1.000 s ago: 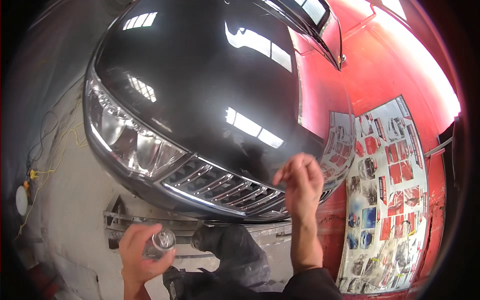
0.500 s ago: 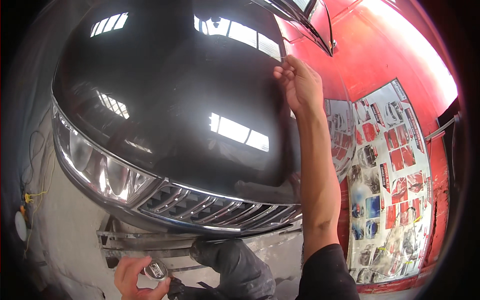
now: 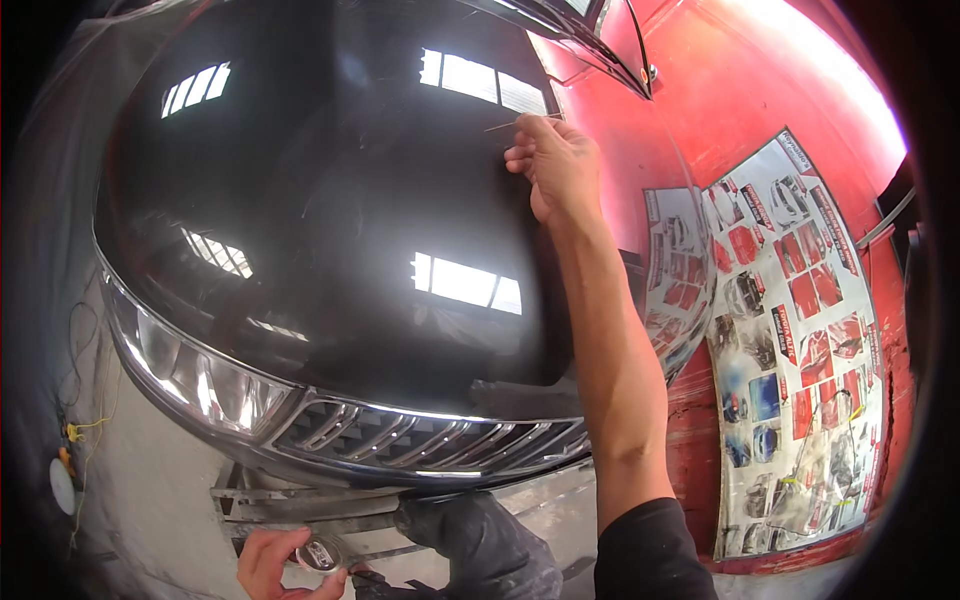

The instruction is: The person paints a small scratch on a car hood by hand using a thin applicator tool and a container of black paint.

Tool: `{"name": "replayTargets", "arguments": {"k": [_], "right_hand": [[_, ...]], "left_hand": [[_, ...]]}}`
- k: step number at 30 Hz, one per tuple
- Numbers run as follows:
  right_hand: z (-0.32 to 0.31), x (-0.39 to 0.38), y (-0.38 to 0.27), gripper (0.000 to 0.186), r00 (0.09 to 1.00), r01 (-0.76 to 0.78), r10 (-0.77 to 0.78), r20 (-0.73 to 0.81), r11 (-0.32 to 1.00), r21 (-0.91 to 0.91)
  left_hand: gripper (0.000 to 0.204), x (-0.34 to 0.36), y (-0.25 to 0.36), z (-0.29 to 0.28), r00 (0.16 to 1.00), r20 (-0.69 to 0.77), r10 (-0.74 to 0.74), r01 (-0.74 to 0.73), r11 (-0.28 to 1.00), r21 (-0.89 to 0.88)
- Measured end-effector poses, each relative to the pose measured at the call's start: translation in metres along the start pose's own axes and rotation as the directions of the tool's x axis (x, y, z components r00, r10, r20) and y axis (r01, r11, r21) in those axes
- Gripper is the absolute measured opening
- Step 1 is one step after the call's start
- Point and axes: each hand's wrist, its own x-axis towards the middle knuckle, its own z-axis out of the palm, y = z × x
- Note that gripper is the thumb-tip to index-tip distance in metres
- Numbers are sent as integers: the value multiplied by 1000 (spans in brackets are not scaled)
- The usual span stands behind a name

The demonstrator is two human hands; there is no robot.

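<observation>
Pinching a thin, pale stick-like tool [image 3: 510, 124] between thumb and fingertips, the right hand [image 3: 556, 165] is closed on it and held against the far part of the glossy black hood [image 3: 330, 230], close to the hood's right edge. The tool's free end points left across the paint; whether its tip touches the surface cannot be told.

Compared with one second ago, the right hand has travelled from just above the grille [image 3: 420, 440] up the hood to this far position, and the arm is now fully extended. The view has also closed in on the hood, which indicates the person has leaned forward over the car. Judged from this, the working point has shifted from the front edge to the rear right area of the panel.

The left hand [image 3: 285, 565] remains low, in front of the bumper, curled around a small round tin with a shiny top [image 3: 318, 555]. It has dropped toward the lower edge of the view since a second ago.

Surrounding items:
- A headlight [image 3: 195, 375] sits left of the grille.
- A grey cloth or garment [image 3: 480, 540] lies beside the left hand.
- Sheets of printed paper [image 3: 800, 340] mask the red surface to the right.
- A yellow wire [image 3: 85, 425] runs along the pale floor at the far left.
</observation>
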Motion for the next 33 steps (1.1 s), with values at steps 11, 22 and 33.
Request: {"name": "replayTargets", "arguments": {"k": [11, 22, 33], "right_hand": [[3, -2, 0, 15, 1000, 1, -1, -20, 1000, -19], [5, -2, 0, 16, 1000, -1, 0, -27, 1000, -27], [4, -2, 1, 17, 1000, 11, -11, -24, 999, -35]], "left_hand": [[59, 6, 4, -3, 999, -13, 44, -45, 999, -20], [57, 9, 3, -3, 995, -38, 93, -95, 994, -47], [57, 7, 2, -6, 996, -13, 86, -86, 996, -19]]}}
